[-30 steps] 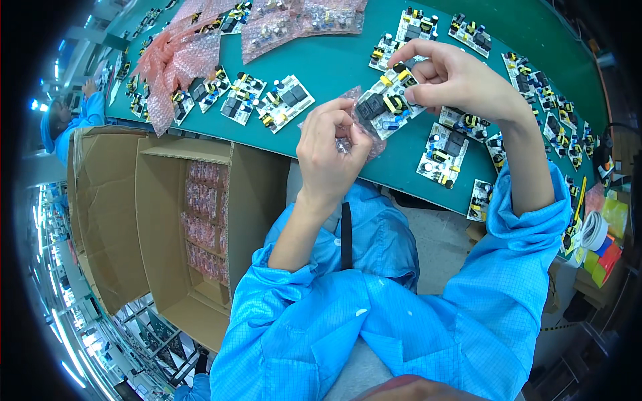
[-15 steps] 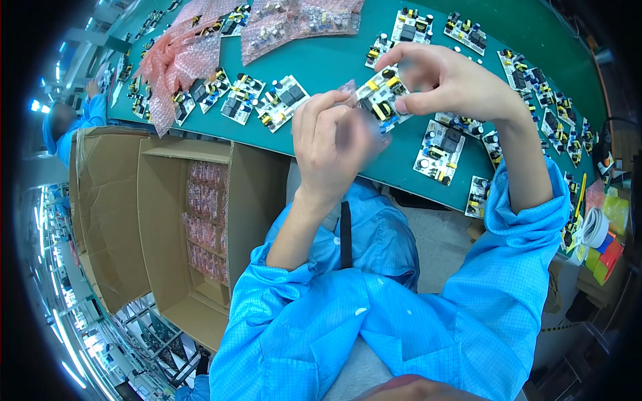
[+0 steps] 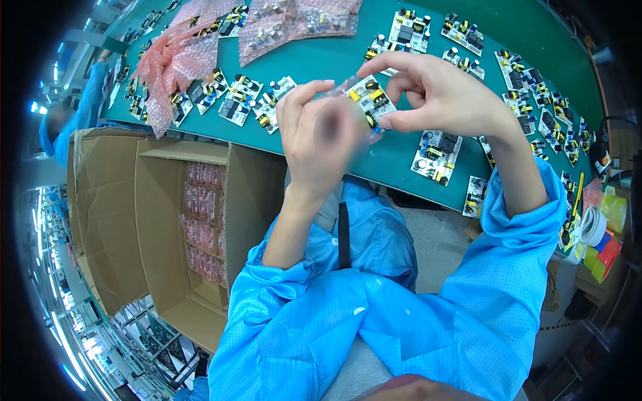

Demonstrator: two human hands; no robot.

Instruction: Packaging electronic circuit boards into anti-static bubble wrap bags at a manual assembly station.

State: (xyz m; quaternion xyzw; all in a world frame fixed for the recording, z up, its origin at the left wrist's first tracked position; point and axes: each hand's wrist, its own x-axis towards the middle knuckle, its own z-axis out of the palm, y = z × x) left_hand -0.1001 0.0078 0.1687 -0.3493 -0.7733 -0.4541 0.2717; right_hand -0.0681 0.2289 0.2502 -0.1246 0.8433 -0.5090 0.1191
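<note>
My left hand [image 3: 319,137] and my right hand [image 3: 438,93] are raised together above the near edge of the green table [image 3: 334,60]. Between them I hold a small circuit board [image 3: 372,97] with yellow and black parts, partly inside a clear pinkish bubble bag [image 3: 338,90]. The right fingers pinch the board from its right side. The left fingers grip the bag at its left side. Both forearms wear blue sleeves.
Several loose circuit boards [image 3: 438,147] lie across the table, more at the right [image 3: 535,100]. Pink bubble bags [image 3: 177,63] are piled at the left and back. An open cardboard box [image 3: 194,220] with rows of bagged boards stands at my left. Tape rolls [image 3: 592,227] sit at far right.
Both hands have shifted left and slightly up with the board. The left hand has closed in around the bag and covers more of the board.
</note>
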